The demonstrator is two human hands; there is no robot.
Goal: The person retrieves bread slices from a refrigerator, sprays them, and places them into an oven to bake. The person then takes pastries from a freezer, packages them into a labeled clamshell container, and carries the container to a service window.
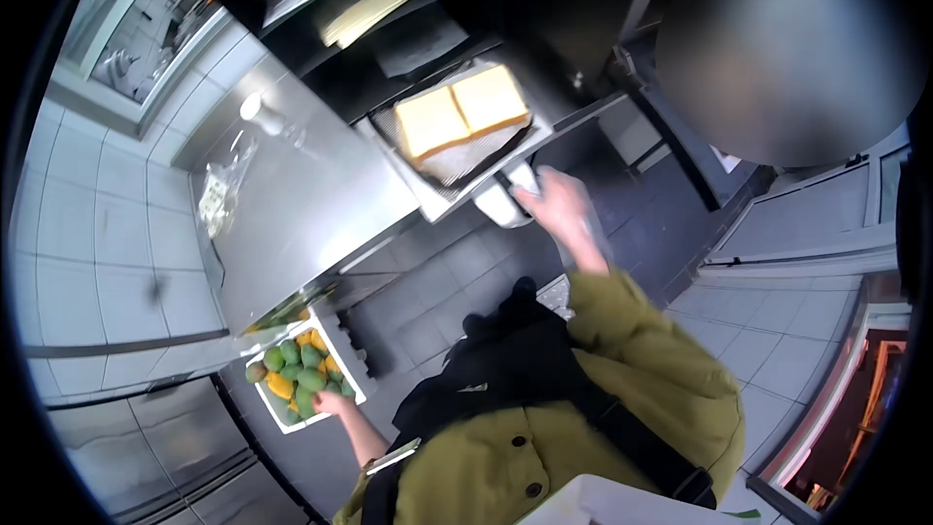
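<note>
Two thick slices of bread (461, 113) lie side by side on a paper-lined dark mesh tray (512, 146), at the front of a dark cabinet or oven opening. My right hand (562, 206) is just in front of the tray's right corner, beside a white object (502, 206) with a dark strip. A clear plastic glove seems to cover it. Motion blurs its fingers, so their grip is unclear. My left hand (334, 403) hangs low at my side, fingers loosely bent, with nothing visible in it. It overlaps a white crate (354, 381) of green and yellow mangoes (292, 369) below.
A steel counter (321, 196) stands left of the tray, with a clear plastic bag (222, 196) and a white-topped bottle (260, 115) on it. Stacked sheets (369, 12) lie on a shelf above. Another person (792, 49), blurred out, is at the right.
</note>
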